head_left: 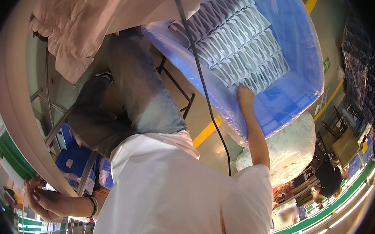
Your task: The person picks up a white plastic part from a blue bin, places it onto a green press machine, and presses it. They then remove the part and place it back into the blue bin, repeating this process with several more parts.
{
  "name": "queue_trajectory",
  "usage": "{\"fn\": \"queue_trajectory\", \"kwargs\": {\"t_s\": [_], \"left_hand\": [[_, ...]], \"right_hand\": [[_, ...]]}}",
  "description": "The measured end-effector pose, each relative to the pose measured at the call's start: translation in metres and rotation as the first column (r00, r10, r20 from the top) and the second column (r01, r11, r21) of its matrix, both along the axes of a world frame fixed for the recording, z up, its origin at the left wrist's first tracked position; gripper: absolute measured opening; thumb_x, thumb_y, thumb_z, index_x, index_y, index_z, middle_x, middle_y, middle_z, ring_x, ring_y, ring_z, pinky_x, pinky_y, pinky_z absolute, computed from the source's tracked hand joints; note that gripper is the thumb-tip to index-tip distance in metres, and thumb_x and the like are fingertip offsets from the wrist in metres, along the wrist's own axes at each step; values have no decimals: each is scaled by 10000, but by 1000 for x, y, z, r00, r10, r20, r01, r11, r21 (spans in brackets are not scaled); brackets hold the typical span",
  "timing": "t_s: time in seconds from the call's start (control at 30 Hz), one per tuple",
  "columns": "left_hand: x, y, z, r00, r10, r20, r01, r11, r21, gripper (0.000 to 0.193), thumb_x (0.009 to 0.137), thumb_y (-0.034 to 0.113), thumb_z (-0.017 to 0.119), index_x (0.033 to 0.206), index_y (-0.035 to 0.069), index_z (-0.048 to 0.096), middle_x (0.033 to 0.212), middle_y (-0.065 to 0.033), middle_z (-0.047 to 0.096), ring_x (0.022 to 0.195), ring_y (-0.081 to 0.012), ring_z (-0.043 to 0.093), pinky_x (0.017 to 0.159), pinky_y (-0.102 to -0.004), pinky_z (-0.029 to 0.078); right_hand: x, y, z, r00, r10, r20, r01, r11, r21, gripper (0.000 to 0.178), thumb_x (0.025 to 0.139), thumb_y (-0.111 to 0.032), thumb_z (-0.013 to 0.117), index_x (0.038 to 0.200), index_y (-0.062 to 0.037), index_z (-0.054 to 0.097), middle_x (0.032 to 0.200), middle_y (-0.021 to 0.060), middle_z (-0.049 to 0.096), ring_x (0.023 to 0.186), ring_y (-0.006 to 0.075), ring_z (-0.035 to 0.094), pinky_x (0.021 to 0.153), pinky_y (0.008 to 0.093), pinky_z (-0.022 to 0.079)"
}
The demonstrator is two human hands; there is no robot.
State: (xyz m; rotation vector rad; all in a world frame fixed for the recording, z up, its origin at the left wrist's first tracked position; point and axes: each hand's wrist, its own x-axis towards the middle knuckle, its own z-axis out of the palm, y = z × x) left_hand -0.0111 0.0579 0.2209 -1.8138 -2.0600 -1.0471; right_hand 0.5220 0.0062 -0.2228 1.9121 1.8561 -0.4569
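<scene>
Inside a blue bin [299, 76] lined with clear plastic film, pale, curved plastic parts [244, 39] stand packed in several neat rows. My right hand [245, 97] reaches into the bin at the near end of these rows. Its fingers are closed on a pale plastic part at the row's end, though the fingertips are partly hidden. Far to the left, my left hand [47, 200] is beside the curved table edge and a green strip [15, 156]. Its fingers are curled together, and what they hold, if anything, is hidden.
A black cable [199, 70] hangs across the view in front of the bin. White plastic sheeting [77, 20] covers the upper left. A filled, translucent bag [295, 145] lies beside the bin. Blue crates [73, 163] sit under the table; another person [329, 179] is at far right.
</scene>
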Motion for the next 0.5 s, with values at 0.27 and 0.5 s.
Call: {"fn": "queue_trajectory", "kwargs": {"t_s": [0.27,0.5], "left_hand": [[-2,0,0,994,106,-36,-107,994,-13,312,892,57,474,1077,-141,629,911,-188,636,791,-241,603,660,-327,469],[-4,-1,-1,997,78,-24,-78,996,-33,318,914,75,448,1100,-124,613,910,-181,632,794,-225,590,671,-315,453]], "right_hand": [[-4,-24,-50,996,-53,-70,41,985,-166,205,826,-170,597,966,-26,638,913,182,679,800,319,687,666,448,551],[7,-24,-28,995,-52,-81,35,978,-206,233,840,-197,592,1026,-57,617,1016,151,657,832,320,679,674,464,548]]}}
